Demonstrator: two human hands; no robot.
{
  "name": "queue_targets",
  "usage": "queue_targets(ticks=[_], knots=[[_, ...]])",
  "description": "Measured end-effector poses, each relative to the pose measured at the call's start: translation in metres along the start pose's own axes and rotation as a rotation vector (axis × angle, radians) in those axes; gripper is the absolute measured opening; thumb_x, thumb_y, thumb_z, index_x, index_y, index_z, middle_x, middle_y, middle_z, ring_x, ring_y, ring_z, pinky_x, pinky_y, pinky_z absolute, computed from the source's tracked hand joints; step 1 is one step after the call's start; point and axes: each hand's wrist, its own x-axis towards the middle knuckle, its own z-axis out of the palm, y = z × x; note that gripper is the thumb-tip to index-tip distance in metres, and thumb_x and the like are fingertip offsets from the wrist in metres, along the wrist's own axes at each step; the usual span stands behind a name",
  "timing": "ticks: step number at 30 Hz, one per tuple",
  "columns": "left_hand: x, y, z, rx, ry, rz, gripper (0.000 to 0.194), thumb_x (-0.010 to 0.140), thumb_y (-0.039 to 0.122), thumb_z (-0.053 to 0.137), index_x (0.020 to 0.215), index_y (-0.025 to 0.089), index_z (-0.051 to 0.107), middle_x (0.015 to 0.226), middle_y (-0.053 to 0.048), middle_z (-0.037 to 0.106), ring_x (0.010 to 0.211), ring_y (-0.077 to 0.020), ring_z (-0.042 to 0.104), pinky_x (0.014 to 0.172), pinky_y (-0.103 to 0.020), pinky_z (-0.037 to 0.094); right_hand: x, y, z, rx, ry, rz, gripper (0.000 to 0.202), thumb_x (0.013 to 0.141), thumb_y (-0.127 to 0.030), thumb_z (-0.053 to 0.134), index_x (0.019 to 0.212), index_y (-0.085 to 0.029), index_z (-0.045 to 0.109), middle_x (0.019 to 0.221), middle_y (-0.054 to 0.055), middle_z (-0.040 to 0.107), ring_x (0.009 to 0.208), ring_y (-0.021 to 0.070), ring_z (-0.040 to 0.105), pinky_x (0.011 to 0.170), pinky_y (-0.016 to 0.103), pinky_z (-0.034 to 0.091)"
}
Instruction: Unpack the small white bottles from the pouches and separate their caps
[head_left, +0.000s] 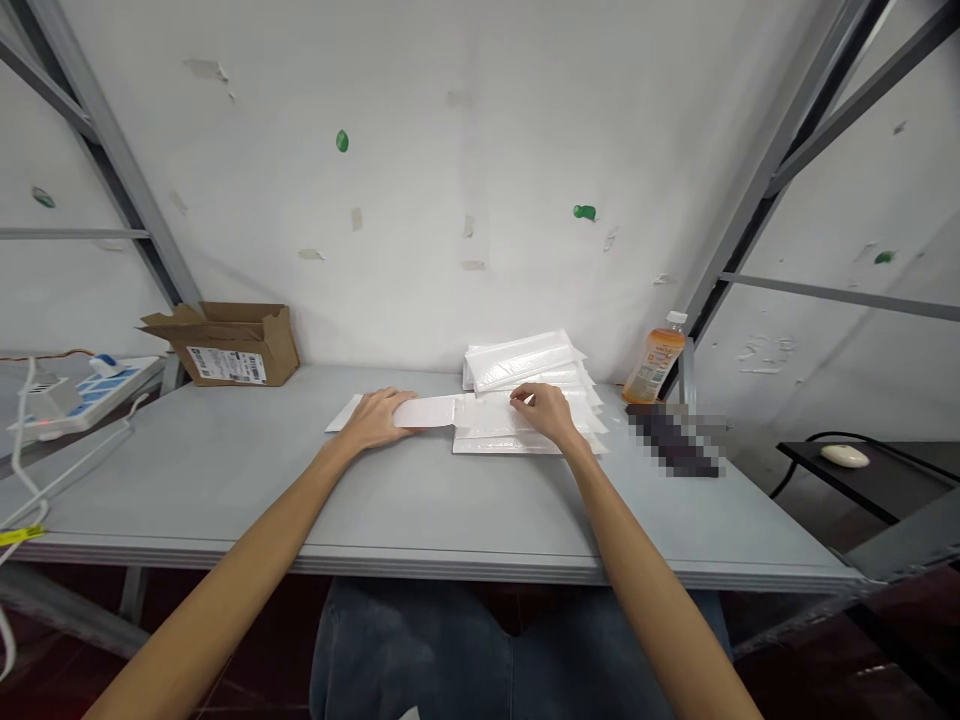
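On the grey table, a pile of flat white padded envelopes (529,362) fans out in overlapping layers. My right hand (546,410) is over the pile, its thumb and fingers pinched together; what they hold, if anything, is too small to make out. A white paper strip (426,411) lies to the left, its right end meeting the pile. My left hand (375,418) is closed around the left part of that strip, palm down. Another white piece (343,413) sticks out on the far side of my left hand.
An open cardboard box (244,345) stands at the back left. An orange drink bottle (657,360) and a blurred dark object (675,440) are on the right. A power strip (97,395) with white cables lies far left. A white mouse (845,456) rests on a black shelf.
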Motion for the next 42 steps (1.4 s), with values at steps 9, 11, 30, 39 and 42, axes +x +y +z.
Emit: queue_targets(ticks=[9,11,30,39,42], knots=[[0.029,0.027,-0.039,0.376,0.078,0.276,0.042,0.080,0.037,0.060,0.119,0.021,0.064,0.106,-0.013,0.061,0.097,-0.0290,0.059,0.095,-0.047,0.035,-0.002,-0.006,-0.002,-0.086,-0.034,0.000,0.018,0.083,-0.018,0.057,0.090,-0.024,0.072,0.092,-0.001,0.074,0.083,0.0160,0.064,0.064,0.025,0.039],[0.046,0.041,-0.057,0.452,0.086,0.333,0.041,0.079,0.032,0.061,0.118,0.022,0.064,0.107,-0.014,0.061,0.101,-0.0302,0.058,0.098,-0.049,0.031,-0.002,-0.006,-0.003,-0.114,-0.029,0.005,0.018,0.084,-0.017,0.056,0.090,-0.024,0.072,0.093,-0.001,0.074,0.085,0.0164,0.065,0.064,0.025,0.038],[0.098,0.118,-0.084,0.653,0.077,0.403,0.032,0.079,0.029,0.066,0.110,0.021,0.067,0.109,-0.014,0.061,0.106,-0.0335,0.054,0.101,-0.057,0.026,0.000,0.010,-0.018,-0.114,-0.048,0.068,0.028,0.088,-0.016,0.051,0.102,-0.025,0.073,0.101,0.002,0.072,0.089,0.0187,0.064,0.070,0.028,0.040],[0.096,0.126,-0.083,0.628,0.097,0.439,0.034,0.080,0.031,0.064,0.112,0.023,0.067,0.109,-0.013,0.062,0.109,-0.0347,0.053,0.103,-0.060,0.022,0.001,0.010,-0.015,-0.050,0.006,0.028,0.019,0.086,-0.032,0.064,0.102,-0.029,0.075,0.112,0.004,0.062,0.082,0.0154,0.060,0.074,0.028,0.042],[0.097,0.128,-0.082,0.586,0.126,0.465,0.035,0.079,0.028,0.064,0.113,0.021,0.067,0.110,-0.014,0.061,0.110,-0.0351,0.053,0.104,-0.061,0.020,0.002,0.009,-0.011,0.010,0.008,0.040,0.016,0.085,-0.037,0.067,0.096,-0.030,0.077,0.110,0.004,0.057,0.082,0.0141,0.058,0.074,0.028,0.043]])
